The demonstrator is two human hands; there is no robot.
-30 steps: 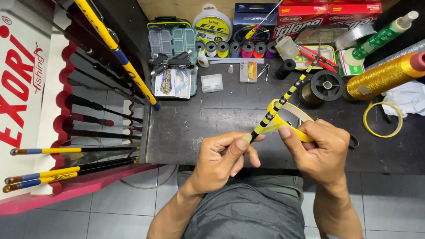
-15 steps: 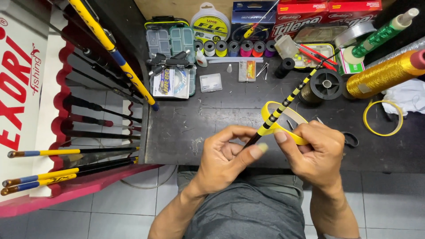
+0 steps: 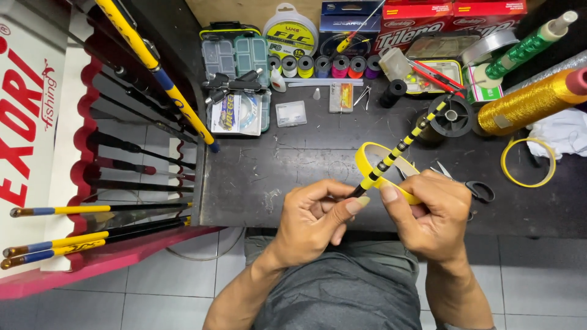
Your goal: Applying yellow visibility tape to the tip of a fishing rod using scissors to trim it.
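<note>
Since my left thumb has slid further along the shaft over the last second, my left hand (image 3: 312,223) now pinches the thin black and yellow banded rod section (image 3: 400,146) right beside where my right hand (image 3: 431,217) works, so the two grips almost touch. That reads to me as closing in on one small spot of the rod rather than moving it anywhere. The rod itself has barely shifted. My left fingers are curled shut around its lower black end, thumb pressed flat on top. My right hand is closed too, thumb and forefinger nipping the rod together with the yellow ring of tape (image 3: 382,165), which loops up around the shaft.

The rod sits above the near edge of the dark scratched worktop (image 3: 263,177), lifted off it. Its long axis runs on a diagonal: the butt end low and toward me in my hands, the thin tip pointing up and away to my right, ending near the black spool (image 3: 452,116) beside the large gold thread cone (image 3: 529,101)
</note>
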